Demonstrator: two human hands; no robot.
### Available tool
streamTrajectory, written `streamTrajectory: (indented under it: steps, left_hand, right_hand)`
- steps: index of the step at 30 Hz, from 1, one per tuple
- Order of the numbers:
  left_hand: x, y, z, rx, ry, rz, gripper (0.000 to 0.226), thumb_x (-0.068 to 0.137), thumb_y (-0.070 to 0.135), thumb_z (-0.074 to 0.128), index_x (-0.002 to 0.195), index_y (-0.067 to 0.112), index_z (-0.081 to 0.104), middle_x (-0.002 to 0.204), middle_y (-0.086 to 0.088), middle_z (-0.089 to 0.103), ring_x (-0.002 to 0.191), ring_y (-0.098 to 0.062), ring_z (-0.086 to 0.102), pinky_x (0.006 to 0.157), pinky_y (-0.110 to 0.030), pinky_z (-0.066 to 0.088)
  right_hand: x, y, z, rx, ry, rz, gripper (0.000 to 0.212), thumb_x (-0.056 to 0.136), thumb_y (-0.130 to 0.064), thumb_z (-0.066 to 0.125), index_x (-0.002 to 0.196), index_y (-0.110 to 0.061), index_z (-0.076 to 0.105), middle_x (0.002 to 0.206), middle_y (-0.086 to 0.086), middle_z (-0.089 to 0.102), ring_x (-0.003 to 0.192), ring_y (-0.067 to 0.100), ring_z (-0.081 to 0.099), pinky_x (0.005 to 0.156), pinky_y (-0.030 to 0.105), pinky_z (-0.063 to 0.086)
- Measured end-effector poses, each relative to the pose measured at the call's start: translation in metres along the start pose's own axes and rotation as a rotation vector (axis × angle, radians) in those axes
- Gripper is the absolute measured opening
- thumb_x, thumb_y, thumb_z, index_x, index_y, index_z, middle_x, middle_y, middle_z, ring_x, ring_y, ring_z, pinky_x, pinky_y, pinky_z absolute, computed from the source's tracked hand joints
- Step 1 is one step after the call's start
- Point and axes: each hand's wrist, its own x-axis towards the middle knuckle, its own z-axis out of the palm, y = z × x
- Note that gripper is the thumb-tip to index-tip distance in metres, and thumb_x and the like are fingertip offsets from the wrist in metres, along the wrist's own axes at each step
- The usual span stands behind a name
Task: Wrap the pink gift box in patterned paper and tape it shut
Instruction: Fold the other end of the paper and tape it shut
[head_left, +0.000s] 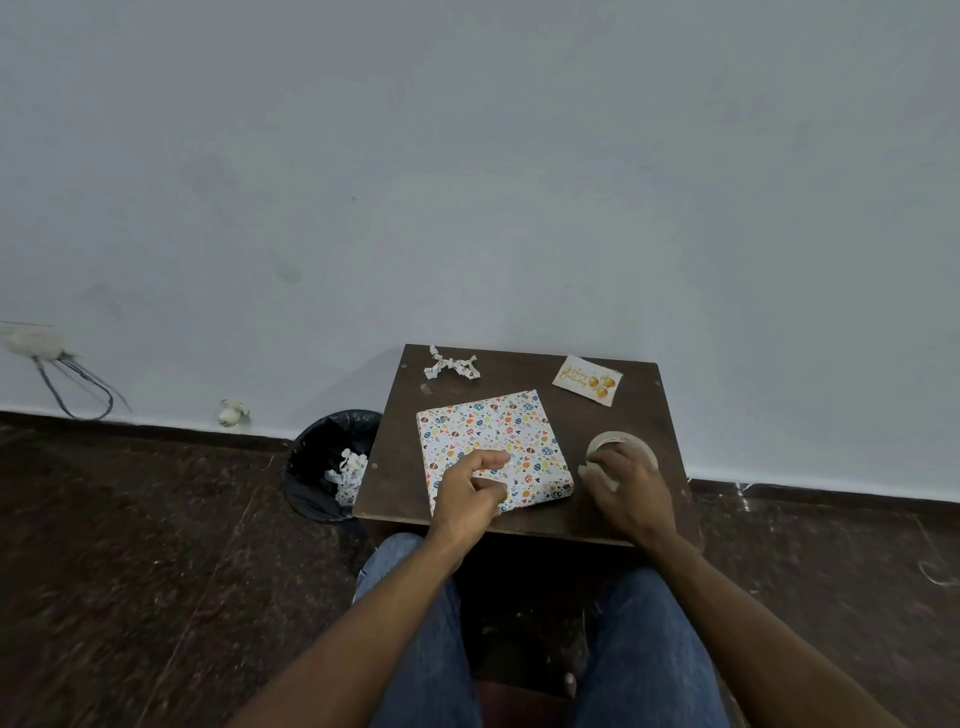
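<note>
The gift box (493, 441) lies flat on the small dark table (524, 374), fully covered in white paper printed with coloured eggs and hearts. My left hand (470, 491) rests on its near part, index finger stretched out and pressing the paper, the other fingers curled under. My right hand (626, 491) grips a roll of clear tape (621, 447) that sits on the table just right of the box. No pink of the box shows.
A paper bow (451, 362) lies at the table's far left and a birthday card (587, 380) at the far right. A black-lined bin (332, 462) with paper scraps stands on the floor left of the table. My knees are under its near edge.
</note>
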Motion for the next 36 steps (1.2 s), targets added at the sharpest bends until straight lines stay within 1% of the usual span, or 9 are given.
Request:
streamTrajectory:
  steps: [5,9,12,15,18,20,23,28,36]
  left_hand:
    - [-0.001,0.001,0.004,0.007,-0.024,0.004,0.037,0.084,-0.006,0.056,0.106,0.021,0.069,0.097,0.012,0.068,0.085,-0.026,0.066,0.077,-0.047,0.057]
    - [-0.002,0.0,0.002,0.008,-0.024,0.023,0.039,0.083,-0.006,0.055,0.101,0.025,0.069,0.093,0.004,0.069,0.081,-0.023,0.063,0.076,-0.05,0.056]
    - [-0.002,-0.004,-0.002,0.016,-0.019,0.043,0.039,0.082,-0.007,0.056,0.099,0.025,0.07,0.099,-0.001,0.068,0.082,-0.024,0.064,0.076,-0.047,0.056]
    - [0.0,-0.009,-0.006,0.036,-0.013,0.076,0.038,0.081,-0.009,0.058,0.098,0.022,0.07,0.106,-0.005,0.067,0.079,-0.018,0.062,0.075,-0.041,0.057]
    - [0.003,-0.017,-0.011,0.176,0.023,0.215,0.041,0.077,-0.008,0.062,0.094,0.029,0.07,0.109,0.005,0.061,0.099,-0.012,0.062,0.083,-0.03,0.055]
    - [0.004,-0.025,-0.015,0.338,0.039,0.298,0.042,0.076,0.003,0.063,0.108,0.03,0.068,0.117,0.008,0.058,0.113,-0.01,0.055,0.094,-0.036,0.05]
    - [0.008,-0.036,-0.027,0.512,0.101,0.2,0.058,0.086,0.021,0.067,0.141,0.026,0.049,0.141,0.004,0.047,0.133,-0.016,0.04,0.108,-0.042,0.038]
    - [0.013,-0.063,-0.044,0.638,0.067,0.161,0.052,0.086,0.057,0.057,0.132,0.034,0.059,0.152,0.005,0.037,0.145,-0.021,0.025,0.109,-0.05,0.037]
    - [0.018,-0.074,-0.041,0.509,0.182,0.242,0.028,0.09,0.032,0.069,0.118,0.03,0.071,0.148,0.008,0.044,0.13,-0.016,0.049,0.095,-0.045,0.05]
  right_hand:
    - [-0.001,-0.058,0.008,0.587,-0.26,0.086,0.02,0.092,-0.03,0.068,0.107,-0.017,0.074,0.099,-0.006,0.072,0.092,0.004,0.066,0.08,0.025,0.053]
    - [-0.003,-0.079,0.021,0.734,-0.273,0.092,0.011,0.092,-0.017,0.068,0.093,-0.01,0.077,0.084,0.002,0.075,0.078,0.007,0.065,0.073,0.024,0.05]
    - [-0.003,-0.08,0.027,0.773,-0.256,0.122,0.016,0.092,-0.014,0.069,0.08,-0.006,0.074,0.07,0.008,0.068,0.068,0.01,0.058,0.067,0.029,0.046]
    - [-0.005,-0.081,0.028,0.791,-0.27,0.14,0.019,0.091,-0.013,0.07,0.079,0.002,0.072,0.075,0.018,0.069,0.068,0.013,0.059,0.066,0.03,0.047]
    - [-0.008,-0.08,0.033,0.805,-0.292,0.177,0.02,0.091,-0.013,0.07,0.077,0.002,0.071,0.072,0.019,0.068,0.067,0.015,0.057,0.066,0.032,0.047]
    - [-0.01,-0.08,0.038,0.802,-0.299,0.206,0.021,0.09,-0.014,0.07,0.075,0.001,0.07,0.067,0.011,0.067,0.067,0.016,0.058,0.067,0.035,0.048]
    - [-0.017,-0.08,0.043,0.777,-0.293,0.265,0.023,0.09,-0.014,0.07,0.072,0.001,0.068,0.065,0.005,0.065,0.064,0.014,0.057,0.066,0.035,0.05]
    - [-0.028,-0.081,0.05,0.788,-0.314,0.376,0.022,0.091,-0.013,0.068,0.073,0.0,0.068,0.064,0.006,0.065,0.06,0.016,0.056,0.06,0.032,0.051]
    - [-0.028,-0.095,0.056,0.829,-0.31,0.522,0.025,0.093,-0.014,0.066,0.07,-0.007,0.062,0.056,0.004,0.06,0.05,0.012,0.054,0.053,0.028,0.053]
